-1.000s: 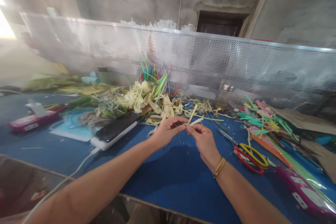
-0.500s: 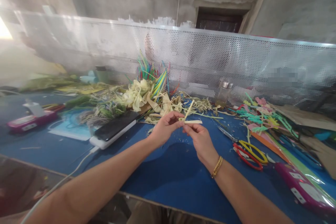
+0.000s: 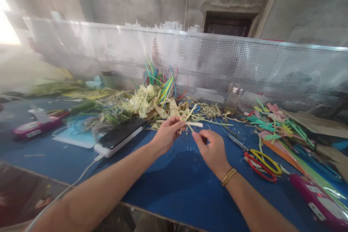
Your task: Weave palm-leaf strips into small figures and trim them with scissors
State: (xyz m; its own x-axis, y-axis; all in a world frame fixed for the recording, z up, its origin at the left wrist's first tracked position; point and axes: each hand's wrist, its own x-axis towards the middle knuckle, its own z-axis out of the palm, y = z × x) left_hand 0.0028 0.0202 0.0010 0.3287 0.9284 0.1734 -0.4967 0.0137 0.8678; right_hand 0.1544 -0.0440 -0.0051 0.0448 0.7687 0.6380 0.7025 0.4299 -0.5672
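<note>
Between the thumb and fingers of my left hand (image 3: pixel 168 134) is a small piece of folded pale yellow-green plant strips (image 3: pixel 194 124), their ends sticking out up and to the right. My right hand (image 3: pixel 211 149), with a gold bracelet on its wrist, is closed just to the right. Its thumb and forefinger pinch the tip of a thin strip end that leads back to the folded piece. Both hands are over the blue tabletop (image 3: pixel 185 185). The fold itself is partly hidden by my left fingers.
Red-and-yellow-handled scissors (image 3: pixel 261 165) lie right of my hands, near a purple power strip (image 3: pixel 315 197). A black phone on a white power bank (image 3: pixel 119 141) lies left. Dried husks (image 3: pixel 174 108), a glass bottle (image 3: pixel 233 99) and a perforated metal screen (image 3: pixel 217 54) stand behind.
My right hand has drawn away from my left, down and to the right, with a thin strip end at its fingertips. The left hand and folded strips have shifted slightly left.
</note>
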